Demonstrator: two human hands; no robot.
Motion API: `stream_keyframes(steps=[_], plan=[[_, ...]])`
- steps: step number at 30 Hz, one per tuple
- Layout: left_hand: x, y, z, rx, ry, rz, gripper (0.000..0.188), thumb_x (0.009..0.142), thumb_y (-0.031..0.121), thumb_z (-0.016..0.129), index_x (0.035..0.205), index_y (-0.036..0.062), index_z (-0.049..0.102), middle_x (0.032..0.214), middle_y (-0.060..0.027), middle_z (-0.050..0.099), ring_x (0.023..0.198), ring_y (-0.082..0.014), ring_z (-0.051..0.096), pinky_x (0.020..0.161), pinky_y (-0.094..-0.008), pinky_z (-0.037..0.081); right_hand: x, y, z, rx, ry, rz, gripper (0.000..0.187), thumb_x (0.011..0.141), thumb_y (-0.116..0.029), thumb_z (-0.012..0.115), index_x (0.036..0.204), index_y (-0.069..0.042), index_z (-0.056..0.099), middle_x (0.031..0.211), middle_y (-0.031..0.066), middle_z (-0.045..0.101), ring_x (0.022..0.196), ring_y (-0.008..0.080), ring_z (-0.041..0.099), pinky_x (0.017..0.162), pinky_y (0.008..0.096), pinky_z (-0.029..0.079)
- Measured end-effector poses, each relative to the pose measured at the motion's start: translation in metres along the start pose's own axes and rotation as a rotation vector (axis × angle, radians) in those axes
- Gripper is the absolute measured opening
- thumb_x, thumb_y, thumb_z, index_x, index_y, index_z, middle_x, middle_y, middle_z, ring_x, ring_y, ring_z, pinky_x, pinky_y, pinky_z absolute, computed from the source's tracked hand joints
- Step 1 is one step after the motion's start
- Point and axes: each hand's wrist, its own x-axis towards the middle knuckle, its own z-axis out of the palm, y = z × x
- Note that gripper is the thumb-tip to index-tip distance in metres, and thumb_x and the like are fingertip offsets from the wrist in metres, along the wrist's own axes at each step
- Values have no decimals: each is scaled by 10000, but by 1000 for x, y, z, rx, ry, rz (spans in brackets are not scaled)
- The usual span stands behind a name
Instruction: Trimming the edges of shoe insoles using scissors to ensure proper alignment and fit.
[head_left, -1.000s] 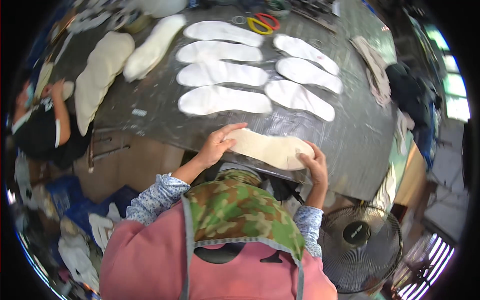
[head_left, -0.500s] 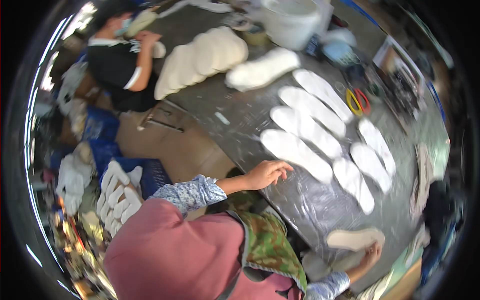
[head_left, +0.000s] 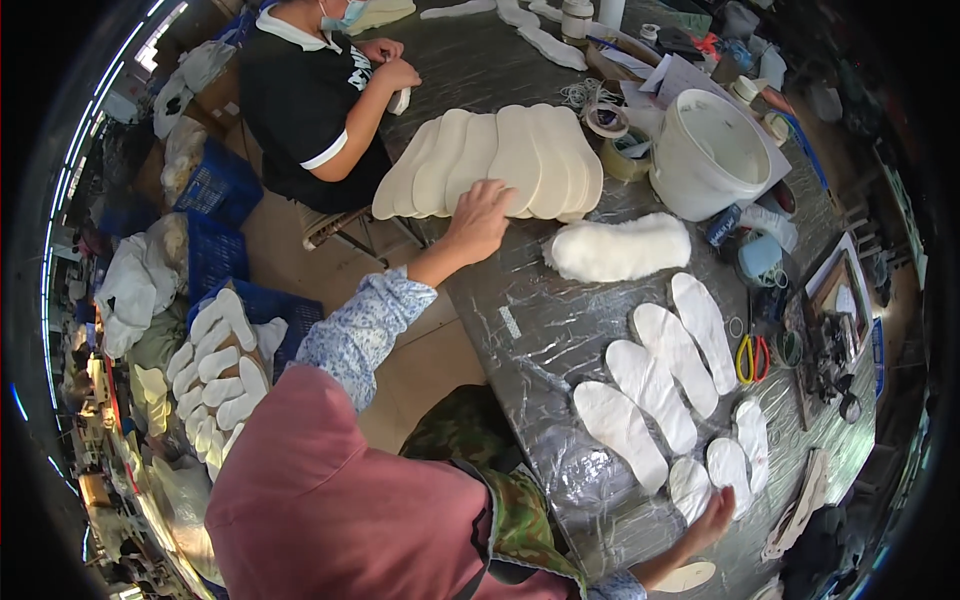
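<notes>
At the far side of the table, my left hand (head_left: 480,220) reaches over the front edge of an overlapping row of cream insoles (head_left: 455,165). Its fingertips touch one of them, fairly straight and slightly apart. My right hand (head_left: 712,522) is at the near right, fingers stretched out by the lower ends of two short white insoles (head_left: 727,470). Nothing shows in its grasp. Below that wrist, a beige insole (head_left: 688,577) lies partly hidden by my forearm. Longer white insoles (head_left: 620,430) are spread flat on the dark plastic-covered table (head_left: 520,380).
A fluffy white insole (head_left: 620,248) lies near a white bucket (head_left: 710,155). Scissors with yellow and red handles (head_left: 752,359) rest right of the white insoles. A co-worker in a black shirt (head_left: 305,110) handles something pale at the far left. Blue crates (head_left: 215,260) stand left of the table.
My left hand has moved away from me onto the cream insole row. My right hand has left the beige insole and moved up toward the short white ones. The head view has shifted.
</notes>
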Motion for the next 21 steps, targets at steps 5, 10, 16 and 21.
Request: stream_keyframes(steps=[5, 10, 16, 21], plan=[[29, -18, 35, 88, -216, 51, 576, 793, 53, 622, 1327, 35, 406, 1348, -186, 381, 1262, -398, 372, 1028, -513, 293, -20, -81, 88, -16, -147, -142, 260, 884, -52, 616, 1133, 22, 634, 1059, 115, 663, 890, 209, 622, 795, 322, 495], [30, -33, 27, -108, -66, 202, 369, 814, 8, 583, 1177, 15, 519, 1199, -196, 493, 1124, -399, 489, 926, -468, 425, -33, -105, 114, 50, -200, -54, 208, 882, -53, 624, 1079, 2, 655, 982, 94, 686, 813, 178, 630, 761, 306, 492], [69, -83, 18, 104, 271, 244, 194, 821, 22, 508, 995, 28, 594, 918, -164, 610, 874, -373, 593, 757, -469, 489, -53, -105, 115, 59, -211, 40, 164, 866, -28, 629, 1022, 2, 672, 954, 83, 683, 845, 156, 630, 786, 294, 502], [123, -50, -135, 325, 501, 407, 211, 936, 67, 498, 1080, 43, 650, 1039, -111, 667, 983, -309, 626, 853, -388, 481, -64, -99, 91, 123, -87, 114, 174, 872, -18, 618, 1037, 0, 672, 949, 69, 680, 849, 145, 635, 780, 272, 496]])
